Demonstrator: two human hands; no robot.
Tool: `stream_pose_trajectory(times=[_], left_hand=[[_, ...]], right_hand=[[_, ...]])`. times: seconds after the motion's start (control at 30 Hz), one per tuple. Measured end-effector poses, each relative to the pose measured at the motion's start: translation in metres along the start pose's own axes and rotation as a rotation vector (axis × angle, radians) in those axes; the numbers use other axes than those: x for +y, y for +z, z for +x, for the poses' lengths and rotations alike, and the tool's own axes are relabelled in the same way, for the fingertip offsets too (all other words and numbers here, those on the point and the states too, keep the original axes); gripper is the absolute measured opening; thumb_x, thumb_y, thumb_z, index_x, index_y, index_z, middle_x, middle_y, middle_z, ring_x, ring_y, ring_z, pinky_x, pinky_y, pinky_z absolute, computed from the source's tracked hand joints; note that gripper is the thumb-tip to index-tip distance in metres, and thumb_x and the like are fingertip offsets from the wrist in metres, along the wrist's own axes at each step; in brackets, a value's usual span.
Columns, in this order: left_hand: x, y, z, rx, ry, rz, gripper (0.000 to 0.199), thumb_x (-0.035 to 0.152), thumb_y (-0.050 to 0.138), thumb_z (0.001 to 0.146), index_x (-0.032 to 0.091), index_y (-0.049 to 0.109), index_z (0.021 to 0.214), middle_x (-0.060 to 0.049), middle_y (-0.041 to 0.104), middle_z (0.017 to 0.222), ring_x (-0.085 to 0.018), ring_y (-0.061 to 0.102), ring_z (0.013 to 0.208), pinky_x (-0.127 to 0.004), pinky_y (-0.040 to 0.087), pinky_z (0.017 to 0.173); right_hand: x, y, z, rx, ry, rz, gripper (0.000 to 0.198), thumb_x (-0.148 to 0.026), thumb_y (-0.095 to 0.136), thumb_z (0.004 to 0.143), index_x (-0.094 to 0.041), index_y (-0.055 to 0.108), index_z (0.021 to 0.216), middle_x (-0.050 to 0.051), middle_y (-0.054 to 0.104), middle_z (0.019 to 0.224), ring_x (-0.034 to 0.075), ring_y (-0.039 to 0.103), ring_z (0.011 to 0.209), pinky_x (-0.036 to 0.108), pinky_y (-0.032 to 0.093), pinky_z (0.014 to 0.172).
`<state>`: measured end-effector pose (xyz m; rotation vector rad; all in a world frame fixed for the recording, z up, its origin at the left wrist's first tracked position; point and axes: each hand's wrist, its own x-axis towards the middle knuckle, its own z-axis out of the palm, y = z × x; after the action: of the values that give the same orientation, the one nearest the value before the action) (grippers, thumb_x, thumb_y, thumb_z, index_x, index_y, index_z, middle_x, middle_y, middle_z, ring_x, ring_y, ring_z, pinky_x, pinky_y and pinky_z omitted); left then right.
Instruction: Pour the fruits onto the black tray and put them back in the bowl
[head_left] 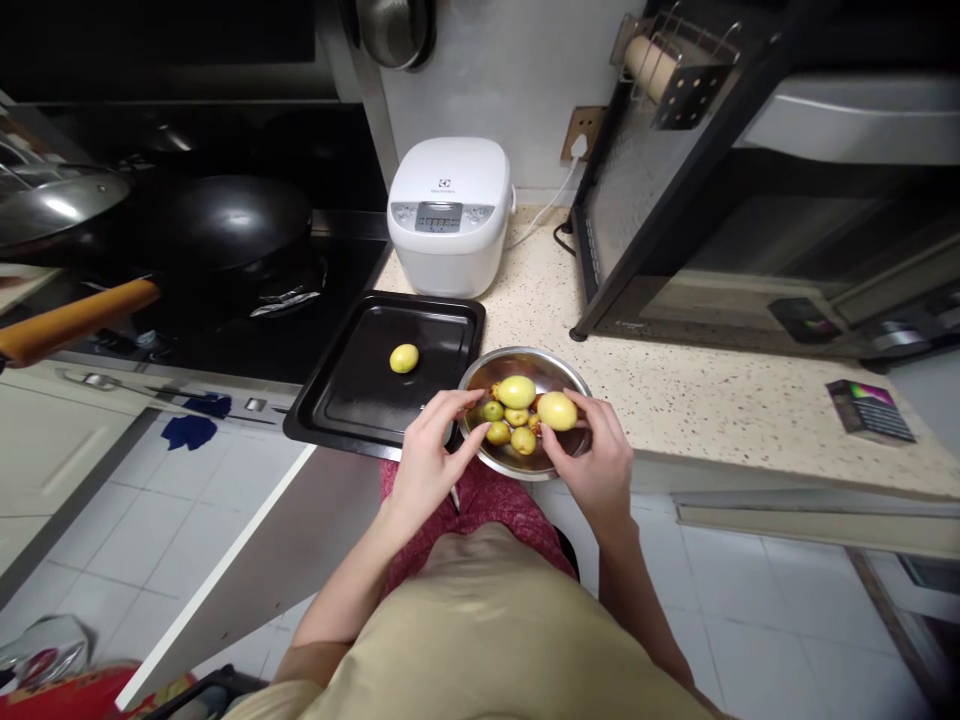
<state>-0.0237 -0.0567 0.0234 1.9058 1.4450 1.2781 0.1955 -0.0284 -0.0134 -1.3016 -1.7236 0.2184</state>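
Note:
My right hand (596,458) pinches a yellow lemon (557,411) between thumb and fingers, over the right side of a steel bowl (574,378). Inside the bowl are another lemon (517,391) and several smaller green-brown fruits (523,440) that look like jujubes. My left hand (437,450) is at the bowl's left rim, its thumb and fingers apart with nothing seen held between them. To the left, a single lemon (404,358) lies on a black baking tray (360,395), which stands beside the bowl.
A white rice cooker (450,215) stands behind the tray. On the hob at left sits a wok (225,220) with a wooden handle (79,322) pointing outward. An oven (750,230) fills the right back, and a small dark box (870,411) lies on the counter (675,400).

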Motion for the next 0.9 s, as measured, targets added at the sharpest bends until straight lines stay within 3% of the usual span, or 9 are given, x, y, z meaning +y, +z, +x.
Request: stream_pose_trajectory(times=[0.3,0.53,0.7,0.9], left_hand=[[0.001,-0.001,-0.001,-0.005,0.016,0.03,0.027,0.025,0.065,0.1,0.026,0.067,0.127,-0.007,0.071,0.122,-0.022,0.068,0.113,-0.037,0.057,0.101],[-0.008,-0.008,0.005,0.014,0.021,0.078,0.026,0.027,0.064,0.101,0.026,0.067,0.127,-0.006,0.071,0.122,-0.021,0.068,0.114,-0.036,0.057,0.102],[-0.04,-0.03,0.02,0.092,-0.031,0.248,0.032,0.031,0.065,0.099,0.025,0.065,0.13,-0.008,0.068,0.126,-0.024,0.067,0.117,-0.038,0.058,0.1],[-0.093,-0.06,0.054,-0.092,-0.113,0.558,0.058,0.028,0.072,0.092,0.023,0.052,0.146,-0.015,0.051,0.152,-0.034,0.051,0.142,-0.055,0.043,0.119]], right_hand=[[0.007,0.006,-0.004,-0.128,0.038,0.007,0.037,-0.031,0.065,0.094,-0.024,0.063,0.13,0.013,0.07,0.121,0.032,0.067,0.114,0.049,0.058,0.094],[0.008,0.004,-0.006,-0.127,0.045,0.02,0.04,-0.036,0.066,0.095,-0.024,0.063,0.132,0.013,0.069,0.124,0.033,0.067,0.112,0.05,0.059,0.093],[0.011,0.003,-0.007,-0.132,0.017,0.026,0.04,-0.038,0.067,0.095,-0.026,0.063,0.133,0.013,0.069,0.122,0.033,0.067,0.112,0.051,0.059,0.093],[0.014,0.004,-0.007,-0.123,-0.007,0.029,0.039,-0.039,0.068,0.095,-0.025,0.064,0.131,0.013,0.07,0.121,0.033,0.068,0.11,0.05,0.059,0.093]])
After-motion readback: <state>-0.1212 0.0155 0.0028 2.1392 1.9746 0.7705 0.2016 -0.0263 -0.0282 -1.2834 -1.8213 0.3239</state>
